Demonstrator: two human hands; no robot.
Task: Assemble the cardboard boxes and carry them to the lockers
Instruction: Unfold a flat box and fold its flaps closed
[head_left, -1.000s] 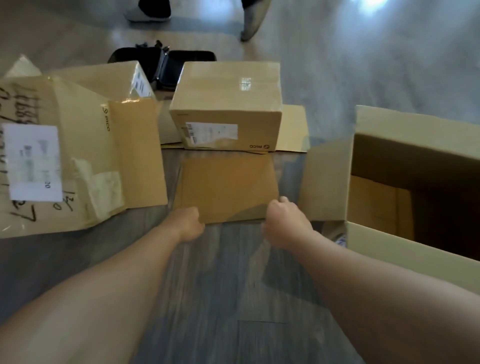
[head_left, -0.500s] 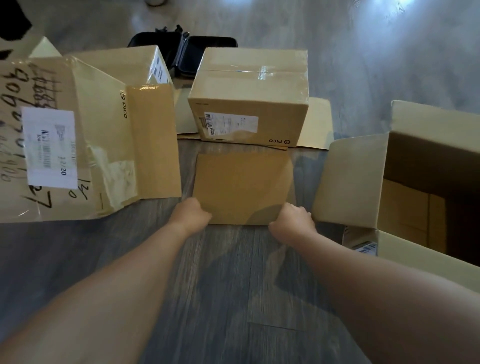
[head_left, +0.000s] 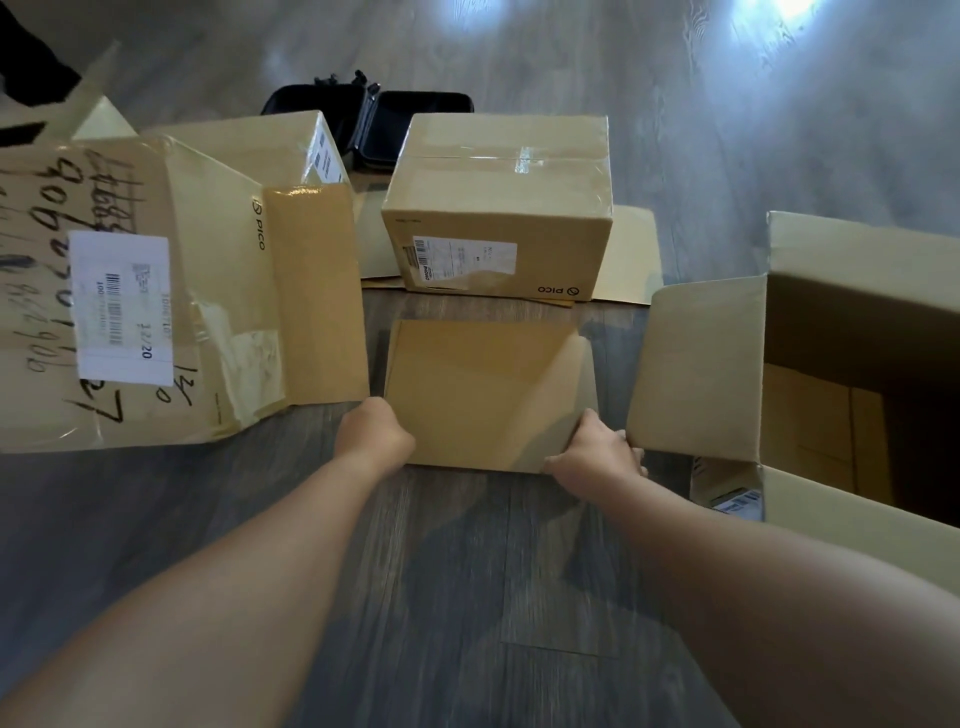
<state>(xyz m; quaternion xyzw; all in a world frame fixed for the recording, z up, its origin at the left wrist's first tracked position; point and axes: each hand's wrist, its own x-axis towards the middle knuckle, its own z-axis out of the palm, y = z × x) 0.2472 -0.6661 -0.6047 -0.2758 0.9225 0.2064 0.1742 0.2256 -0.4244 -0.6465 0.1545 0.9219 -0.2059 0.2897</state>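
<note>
A flat brown cardboard flap (head_left: 483, 389) lies on the floor in front of a taped, closed box (head_left: 498, 208) with a PICO mark. My left hand (head_left: 374, 434) grips the flap's near left corner. The near right corner is held by my right hand (head_left: 597, 454), fingers curled over the edge. The flap's near edge is raised slightly off the floor.
A large flattened box (head_left: 130, 291) with handwriting and a white label lies at the left. An open box (head_left: 831, 395) with raised flaps stands at the right, close to my right hand. A black case (head_left: 374, 119) sits behind the boxes. Grey wooden floor (head_left: 457, 597) lies below my arms.
Both hands stay on the flap's near corners; my right hand has spread further onto the right corner. The view has shifted closer and slightly right.
</note>
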